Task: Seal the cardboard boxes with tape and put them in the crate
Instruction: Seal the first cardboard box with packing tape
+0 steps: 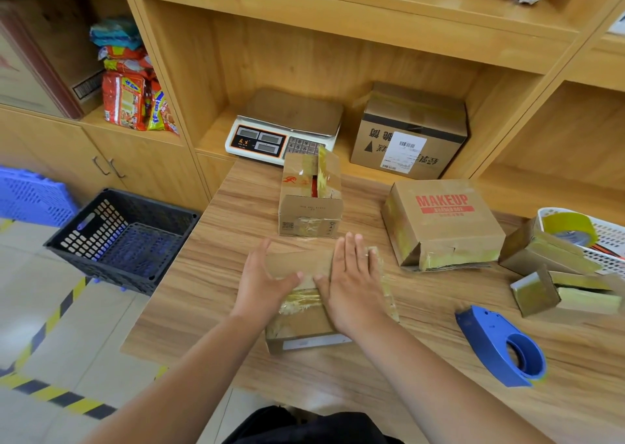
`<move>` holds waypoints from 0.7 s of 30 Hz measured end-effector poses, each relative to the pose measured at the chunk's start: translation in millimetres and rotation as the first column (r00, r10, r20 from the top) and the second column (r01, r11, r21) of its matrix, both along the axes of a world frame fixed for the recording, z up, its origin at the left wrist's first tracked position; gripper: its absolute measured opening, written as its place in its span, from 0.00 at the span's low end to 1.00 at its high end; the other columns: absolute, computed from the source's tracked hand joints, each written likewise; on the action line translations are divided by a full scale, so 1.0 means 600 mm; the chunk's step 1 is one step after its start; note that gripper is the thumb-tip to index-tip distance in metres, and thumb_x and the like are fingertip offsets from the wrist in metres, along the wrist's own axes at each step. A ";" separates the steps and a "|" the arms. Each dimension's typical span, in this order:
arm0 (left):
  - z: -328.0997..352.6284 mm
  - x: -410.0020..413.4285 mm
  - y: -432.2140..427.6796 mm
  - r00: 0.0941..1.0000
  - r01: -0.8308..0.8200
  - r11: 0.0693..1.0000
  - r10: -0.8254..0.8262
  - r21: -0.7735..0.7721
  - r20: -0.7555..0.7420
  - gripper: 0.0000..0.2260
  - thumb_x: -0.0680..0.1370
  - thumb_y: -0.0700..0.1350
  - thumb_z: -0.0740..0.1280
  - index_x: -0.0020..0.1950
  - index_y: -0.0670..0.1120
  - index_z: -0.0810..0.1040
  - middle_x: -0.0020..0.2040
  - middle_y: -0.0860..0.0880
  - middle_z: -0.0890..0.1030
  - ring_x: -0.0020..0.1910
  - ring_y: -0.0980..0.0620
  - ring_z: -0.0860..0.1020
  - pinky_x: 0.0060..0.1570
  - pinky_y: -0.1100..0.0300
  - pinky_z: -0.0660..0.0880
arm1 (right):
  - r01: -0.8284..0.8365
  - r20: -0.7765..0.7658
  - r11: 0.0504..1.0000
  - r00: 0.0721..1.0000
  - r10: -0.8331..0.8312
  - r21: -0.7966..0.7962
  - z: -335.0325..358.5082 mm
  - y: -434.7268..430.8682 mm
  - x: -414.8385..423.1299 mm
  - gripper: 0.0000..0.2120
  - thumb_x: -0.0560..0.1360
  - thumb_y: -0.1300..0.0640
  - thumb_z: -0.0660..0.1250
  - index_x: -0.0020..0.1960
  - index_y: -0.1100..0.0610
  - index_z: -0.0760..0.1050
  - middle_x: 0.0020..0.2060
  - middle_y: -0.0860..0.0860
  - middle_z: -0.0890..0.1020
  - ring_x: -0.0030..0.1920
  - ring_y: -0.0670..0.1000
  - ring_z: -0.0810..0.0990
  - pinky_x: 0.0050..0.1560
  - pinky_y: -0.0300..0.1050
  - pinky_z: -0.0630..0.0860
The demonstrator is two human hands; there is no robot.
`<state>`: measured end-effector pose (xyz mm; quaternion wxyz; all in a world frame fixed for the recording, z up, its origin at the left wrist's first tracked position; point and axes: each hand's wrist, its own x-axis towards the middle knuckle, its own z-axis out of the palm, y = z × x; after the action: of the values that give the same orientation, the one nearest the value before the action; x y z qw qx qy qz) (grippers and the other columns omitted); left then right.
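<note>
Left hand (267,283) flat, right hand (353,283) flat, thumbs nearly touching

My right hand (351,281) wears a thin, pale ring (366,255) on one of its outer fingers; which finger I cannot quite tell. My left hand (267,281) is bare, and so are my left forearm (189,369) and right forearm (422,369) down to the lower edge of the view. Between my arms shows a piece of my black clothing (304,426), soft creased fabric, too cropped to name.
</note>
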<state>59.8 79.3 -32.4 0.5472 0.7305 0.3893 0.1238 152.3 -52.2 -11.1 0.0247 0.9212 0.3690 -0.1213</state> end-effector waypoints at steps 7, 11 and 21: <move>-0.014 -0.032 0.014 0.968 0.125 0.980 -0.155 -0.152 -0.199 0.25 0.81 0.57 0.53 0.76 0.48 0.60 0.73 0.46 0.66 0.71 0.45 0.65 0.70 0.45 0.62 | 0.171 0.016 0.985 0.985 -0.171 -0.024 0.008 -0.067 0.057 0.33 0.79 0.40 0.35 0.72 0.61 0.27 0.73 0.59 0.31 0.72 0.57 0.28 0.73 0.54 0.32; -0.006 -0.019 0.003 0.948 0.098 0.993 -0.074 0.065 -0.309 0.23 0.82 0.56 0.49 0.70 0.46 0.69 0.63 0.44 0.77 0.60 0.45 0.74 0.58 0.53 0.70 | 0.311 -0.156 0.928 0.946 -0.283 0.204 0.005 -0.095 0.073 0.31 0.82 0.44 0.45 0.77 0.62 0.42 0.77 0.56 0.47 0.77 0.53 0.42 0.76 0.48 0.41; -0.017 -0.021 -0.002 0.968 -0.082 0.993 0.100 0.084 -0.228 0.19 0.82 0.55 0.50 0.53 0.47 0.76 0.43 0.48 0.79 0.46 0.45 0.77 0.49 0.50 0.75 | 0.532 -0.341 0.650 0.847 -0.409 0.542 0.015 -0.113 0.015 0.13 0.75 0.46 0.64 0.42 0.56 0.78 0.38 0.51 0.82 0.39 0.50 0.80 0.37 0.47 0.74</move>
<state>47.3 77.9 -42.9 0.4642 0.7412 0.4789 0.0769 161.5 -119.8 -2.1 -0.3454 0.9250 0.1355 -0.0823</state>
